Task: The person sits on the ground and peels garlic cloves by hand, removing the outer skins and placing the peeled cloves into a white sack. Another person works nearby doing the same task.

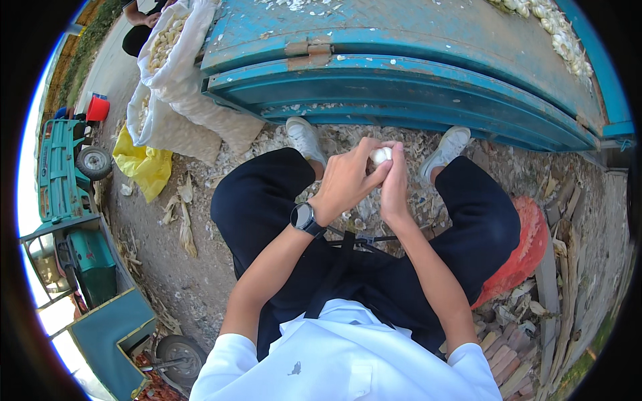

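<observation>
A white garlic bulb (380, 156) is held between my two hands, above the littered ground between my shoes. My left hand (347, 175), with a dark watch at its wrist, curls around the bulb from the left, its thumb across the lower side. My right hand (395, 188) presses against the bulb from the right, fingers pointing up and close together. The palms hide part of the bulb. Beyond the hands stands a blue metal truck bed (386, 82) with its side panel folded down. A row of garlic bulbs (566, 42) lies at its upper right.
White woven sacks (175, 85) of peeled cloves stand at the upper left, beside a yellow bag (143, 163). Another person (143, 20) sits behind them. A red mesh bag (521, 250) and stacked bricks (503, 356) lie to the right. A green three-wheeled vehicle (62, 170) stands far left.
</observation>
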